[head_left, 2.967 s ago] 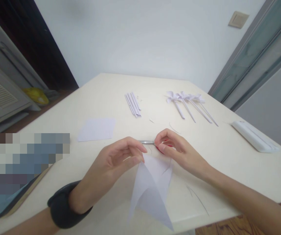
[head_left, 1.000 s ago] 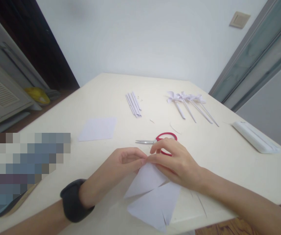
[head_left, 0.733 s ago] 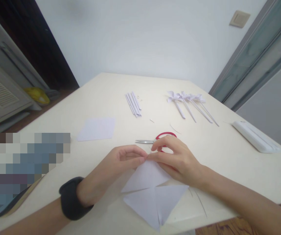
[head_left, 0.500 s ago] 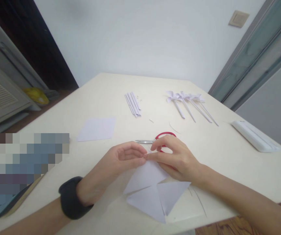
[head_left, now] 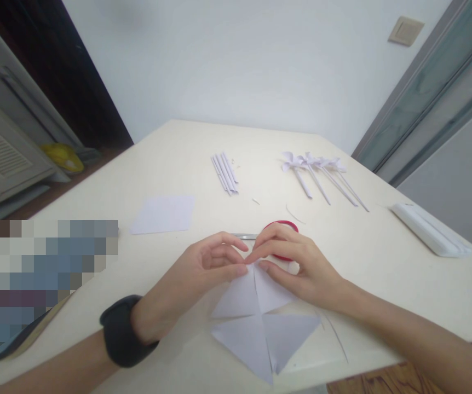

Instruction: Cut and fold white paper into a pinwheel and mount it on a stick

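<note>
A white paper square (head_left: pixel 244 336) with slits running from its corners toward the middle lies in front of me. My left hand (head_left: pixel 209 265) pinches its far corner, left of the slit there. From the other side, my right hand (head_left: pixel 305 265) holds the same corner, thumb and forefinger closed on the flap right of that slit. Both sets of fingertips nearly meet; the very tip of the corner is hidden beneath them. Just beyond my hands lie scissors with red handles (head_left: pixel 282 223), partly covered by my right hand. The paper's near flaps rest on the table.
Several rolled paper sticks (head_left: pixel 224 174) lie mid-table, with paper pinwheels (head_left: pixel 310 164) on sticks to their right. A plain paper sheet (head_left: pixel 163 213) is at left. A white packet (head_left: pixel 431 230) lies at the right edge. Thin paper strips (head_left: pixel 295 214) are scattered about.
The far slit of the paper now shows open, with two flaps apart below my fingers. My right thumb has come onto the right flap. The view has shifted slightly.
</note>
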